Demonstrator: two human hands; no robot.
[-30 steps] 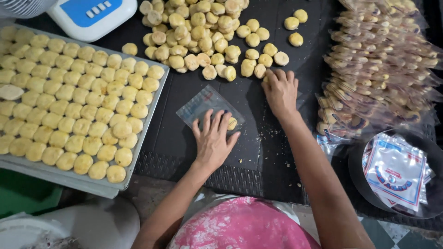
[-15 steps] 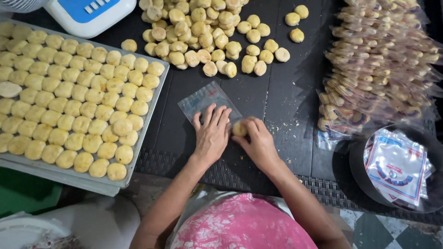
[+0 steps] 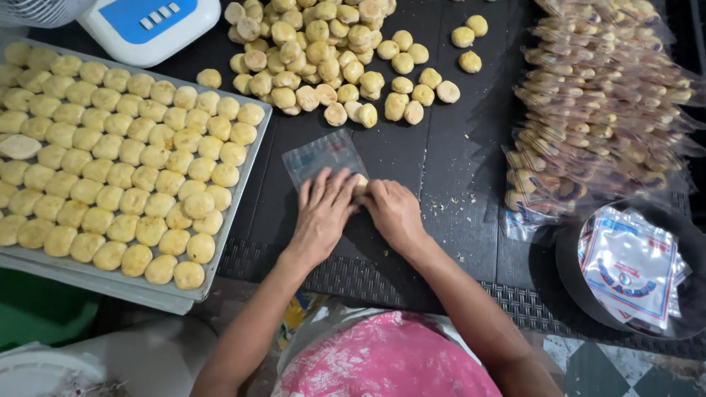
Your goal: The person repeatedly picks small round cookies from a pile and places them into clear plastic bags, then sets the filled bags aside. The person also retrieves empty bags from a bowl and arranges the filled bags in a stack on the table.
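So the left hand [image 3: 321,215] lay flat with fingers spread, pinning the near end of a small clear bag [image 3: 324,157] to the black mat [image 3: 456,191], probably to keep its mouth steady. The right hand [image 3: 395,212] had fingers curled around 1 pale round cookie [image 3: 360,185] right at that opening, mid-mat. The loose cookie heap [image 3: 323,51] sat along the far edge, within reach.

left hand [image 3: 321,215]: flat, palm down on the near end of a clear plastic bag [image 3: 323,156]
right hand [image 3: 395,213]: just beside the left, fingertips on a round pastry [image 3: 360,185] at the bag's edge
surface [image 3: 434,162]: dark, crumbs scattered
tray [image 3: 239,192]: left, rows of pastries
loose pile [image 3: 323,51]: above the bag
packed bags [image 3: 596,110]: stacked at right
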